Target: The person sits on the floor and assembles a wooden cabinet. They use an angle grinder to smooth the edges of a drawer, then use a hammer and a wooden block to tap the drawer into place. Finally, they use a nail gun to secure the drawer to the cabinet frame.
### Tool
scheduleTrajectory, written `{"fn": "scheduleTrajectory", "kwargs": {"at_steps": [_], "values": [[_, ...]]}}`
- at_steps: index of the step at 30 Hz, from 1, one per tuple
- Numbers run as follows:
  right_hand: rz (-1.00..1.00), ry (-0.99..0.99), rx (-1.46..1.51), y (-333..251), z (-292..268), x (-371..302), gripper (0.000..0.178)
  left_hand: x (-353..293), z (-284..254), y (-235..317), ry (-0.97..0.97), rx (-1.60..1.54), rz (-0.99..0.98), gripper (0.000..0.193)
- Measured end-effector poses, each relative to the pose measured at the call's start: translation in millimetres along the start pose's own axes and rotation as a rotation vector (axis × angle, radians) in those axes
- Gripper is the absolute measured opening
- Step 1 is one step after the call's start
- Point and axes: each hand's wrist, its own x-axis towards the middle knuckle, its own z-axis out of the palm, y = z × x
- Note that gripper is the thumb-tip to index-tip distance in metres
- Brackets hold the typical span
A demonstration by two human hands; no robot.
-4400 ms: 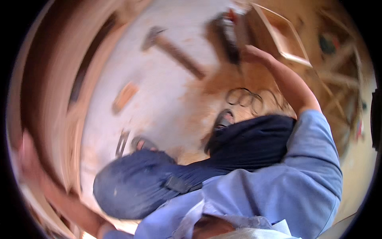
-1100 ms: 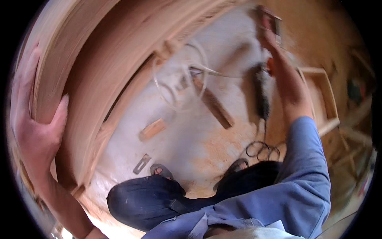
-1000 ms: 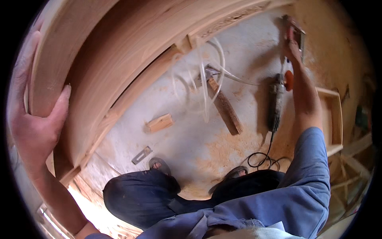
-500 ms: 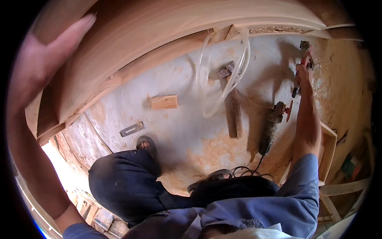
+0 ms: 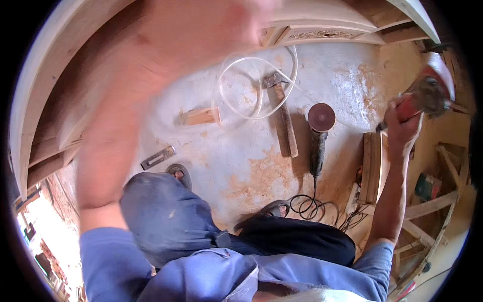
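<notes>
My right hand (image 5: 404,123), at the far right, is wrapped round the grip of a red and silver tool (image 5: 425,95). It looks like an air nail gun, held up off the floor. My left hand (image 5: 211,32) is raised in front of the curved wooden piece (image 5: 65,75). Motion smears its fingers, and I cannot see whether they touch the wood. Below on the floor lie a loop of clear hose (image 5: 226,75), a hammer (image 5: 284,116), an angle grinder (image 5: 318,146) with a brown disc facing up, and a small wood block (image 5: 201,116).
A metal plane blade (image 5: 158,157) lies near my left foot. Black cable (image 5: 309,207) coils by my other foot. A wooden frame (image 5: 432,209) and a wooden piece (image 5: 372,166) stand on the right. A carved panel (image 5: 322,34) edges the far side.
My right hand has lifted the nail gun from the floor and brought it nearer. My left hand has swung rightward across the wood. The grinder now lies with its disc up, and my view has shifted.
</notes>
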Motion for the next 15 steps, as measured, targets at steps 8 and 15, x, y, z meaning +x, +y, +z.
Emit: {"fn": "scheduleTrajectory", "kwargs": {"at_steps": [8, 15], "values": [[0.013, -0.552, -0.542, -99.8, 71.4, -87.9, 0.060, -255.3, 131.7, 124.4, -0.722, -0.683, -0.199, 0.033], [0.140, -0.764, -0.442, -134.2, 202.7, -109.6, 0.098, -317.0, 64.2, 198.6, -0.655, -1.513, -0.724, 0.044]]}}
